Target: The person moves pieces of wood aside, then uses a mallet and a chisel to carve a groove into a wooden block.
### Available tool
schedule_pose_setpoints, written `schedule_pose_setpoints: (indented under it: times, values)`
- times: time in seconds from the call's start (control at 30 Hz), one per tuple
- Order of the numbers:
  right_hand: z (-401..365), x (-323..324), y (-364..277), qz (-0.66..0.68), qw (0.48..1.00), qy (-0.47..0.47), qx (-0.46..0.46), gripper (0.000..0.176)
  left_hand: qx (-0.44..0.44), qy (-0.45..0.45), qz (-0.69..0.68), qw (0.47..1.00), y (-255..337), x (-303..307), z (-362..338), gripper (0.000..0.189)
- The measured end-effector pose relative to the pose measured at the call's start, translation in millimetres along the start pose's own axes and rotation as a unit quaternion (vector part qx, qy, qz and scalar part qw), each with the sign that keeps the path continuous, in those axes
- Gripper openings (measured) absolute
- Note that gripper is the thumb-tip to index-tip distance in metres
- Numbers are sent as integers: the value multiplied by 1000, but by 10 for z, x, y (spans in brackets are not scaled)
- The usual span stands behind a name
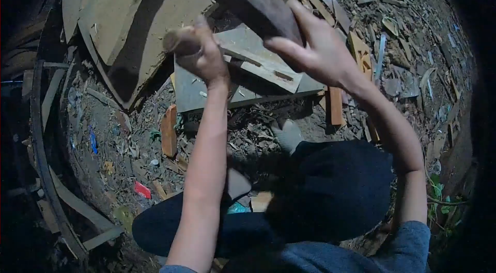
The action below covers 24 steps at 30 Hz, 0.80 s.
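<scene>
My left hand [209, 61] is closed round a short wooden handle with a round end [181, 40]; whatever the handle leads to is hidden by the hand. Raised to the right of it, my right hand [323, 48] grips a thick, dark, worn wooden block [256, 4], its far end blurred. Beneath both hands lies a pale wooden piece with rectangular slots [274, 74], resting on a flat grey board [248, 96]. A few light chips are scattered on that board.
A large, dusty wooden sheet [113, 9] leans at the upper left. Wood scraps and litter cover the ground, with an orange-brown offcut [169, 131] at left and another wood strip [336, 106] at right. A curved dark rim [39, 133] runs along the left.
</scene>
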State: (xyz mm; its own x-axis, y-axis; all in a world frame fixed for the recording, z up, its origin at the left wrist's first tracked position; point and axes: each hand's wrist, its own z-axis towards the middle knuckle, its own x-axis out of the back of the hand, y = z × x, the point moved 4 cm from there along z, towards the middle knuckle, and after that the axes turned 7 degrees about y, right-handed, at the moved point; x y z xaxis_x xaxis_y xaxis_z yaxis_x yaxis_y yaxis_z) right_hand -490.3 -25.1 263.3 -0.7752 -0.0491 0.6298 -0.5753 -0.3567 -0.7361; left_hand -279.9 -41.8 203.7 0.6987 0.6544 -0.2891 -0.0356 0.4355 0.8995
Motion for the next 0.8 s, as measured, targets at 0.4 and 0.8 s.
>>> schedule_pose_setpoints:
  times: [0.4, 0.8]
  values:
    - [-985, -689, 1033, -173, 960, -124, -180, 74, 35, 110, -154, 981, 126, 412, 573, 30]
    - [-976, -685, 1030, -141, 973, -91, -159, 64, 98, -55, -73, 991, 109, -272, 284, 26]
